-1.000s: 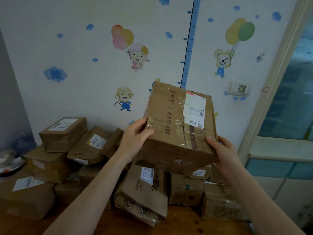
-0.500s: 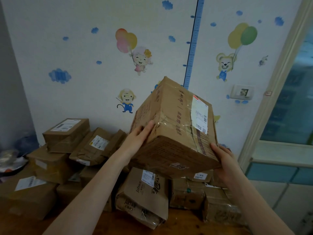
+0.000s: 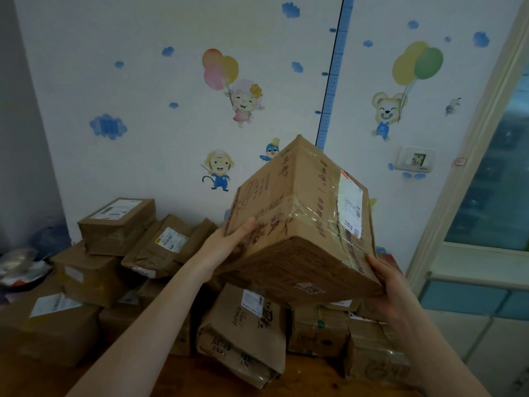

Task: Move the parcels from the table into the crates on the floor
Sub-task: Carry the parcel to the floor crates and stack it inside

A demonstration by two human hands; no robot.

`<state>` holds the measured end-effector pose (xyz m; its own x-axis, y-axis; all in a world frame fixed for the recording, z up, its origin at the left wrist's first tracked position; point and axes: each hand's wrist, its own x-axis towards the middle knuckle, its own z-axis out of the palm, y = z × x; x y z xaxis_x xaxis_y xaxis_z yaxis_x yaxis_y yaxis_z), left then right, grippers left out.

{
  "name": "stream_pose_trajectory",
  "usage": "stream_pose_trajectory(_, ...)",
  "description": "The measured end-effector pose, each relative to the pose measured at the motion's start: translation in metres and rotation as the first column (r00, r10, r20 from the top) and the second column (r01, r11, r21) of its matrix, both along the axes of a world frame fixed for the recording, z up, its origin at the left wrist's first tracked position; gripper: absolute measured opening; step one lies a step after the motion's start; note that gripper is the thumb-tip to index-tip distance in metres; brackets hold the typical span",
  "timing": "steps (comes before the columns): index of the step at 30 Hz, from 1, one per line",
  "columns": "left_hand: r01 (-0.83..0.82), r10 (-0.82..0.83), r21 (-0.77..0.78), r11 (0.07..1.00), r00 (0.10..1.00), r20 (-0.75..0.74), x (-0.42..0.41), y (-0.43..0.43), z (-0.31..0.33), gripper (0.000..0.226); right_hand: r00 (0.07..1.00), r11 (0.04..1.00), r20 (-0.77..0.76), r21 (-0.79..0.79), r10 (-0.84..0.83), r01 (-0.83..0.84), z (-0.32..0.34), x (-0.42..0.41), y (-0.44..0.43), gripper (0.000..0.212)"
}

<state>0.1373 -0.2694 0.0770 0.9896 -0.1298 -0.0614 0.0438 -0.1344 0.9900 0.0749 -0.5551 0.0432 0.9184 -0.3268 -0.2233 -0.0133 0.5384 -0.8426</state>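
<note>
The parcel hangs tilted above the counter, between both hands: left hand flat against its side, right hand cupping the lower corner.

1. The lifted parcel is a brown, clear-taped cardboard box with a white label. It is tilted in the air, one corner uppermost, with the left grip flat on its side and the right grip cupping its lower corner.
2. The other parcels are brown boxes and wrapped packs, stacked unevenly on the counter.
</note>
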Motion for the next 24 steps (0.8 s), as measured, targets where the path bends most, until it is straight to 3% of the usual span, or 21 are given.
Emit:
stream_pose_trajectory(2, -0.122, 0.121, -0.064, 0.990, 0.992, -0.029, 0.006, 0.009, -0.005, 0.071, 1.000, 1.000, -0.022, 0.010, -0.004, 0.004, -0.001, -0.002, -0.002, 0.040)
stream_pose_trajectory(4, -0.190, 0.182, -0.154, 0.970, 0.981, -0.067, 0.008, 0.016, -0.005, 0.057, 0.998, 0.999, -0.043, -0.019, -0.034, 0.033, -0.007, 0.001, -0.004, 0.043)
stream_pose_trajectory(10, -0.174, 0.156, -0.284, 0.943, 0.984, -0.084, 0.008, 0.015, 0.001, 0.034, 0.997, 0.949, -0.047, -0.310, -0.067, 0.049, -0.006, 0.005, 0.006, 0.037)
stream_pose_trajectory(14, -0.215, 0.238, -0.209, 0.954, 0.967, 0.091, 0.002, 0.009, -0.002, 0.029, 0.976, 0.933, -0.211, -0.357, -0.046, -0.033, -0.008, 0.007, 0.015, 0.037)
stream_pose_trajectory(17, -0.248, 0.278, -0.146, 0.958, 0.930, 0.240, -0.003, 0.004, 0.000, 0.017, 0.961, 0.929, -0.270, -0.367, -0.053, -0.052, -0.013, 0.010, 0.017, 0.020)
stream_pose_trajectory(19, -0.259, 0.268, -0.075, 0.963, 0.891, 0.367, -0.005, 0.003, 0.000, 0.011, 0.980, 0.943, -0.197, -0.323, 0.011, -0.076, -0.013, 0.008, 0.023, 0.025)
stream_pose_trajectory(22, -0.303, 0.214, 0.093, 0.948, 0.830, 0.514, -0.007, 0.001, -0.005, 0.013, 0.996, 0.969, -0.076, -0.241, 0.035, -0.053, -0.009, 0.011, 0.028, 0.059)
stream_pose_trajectory(24, -0.305, 0.161, 0.178, 0.936, 0.817, 0.554, -0.008, 0.001, -0.007, 0.018, 0.997, 0.969, -0.037, -0.234, 0.073, -0.080, -0.003, 0.014, 0.030, 0.054)
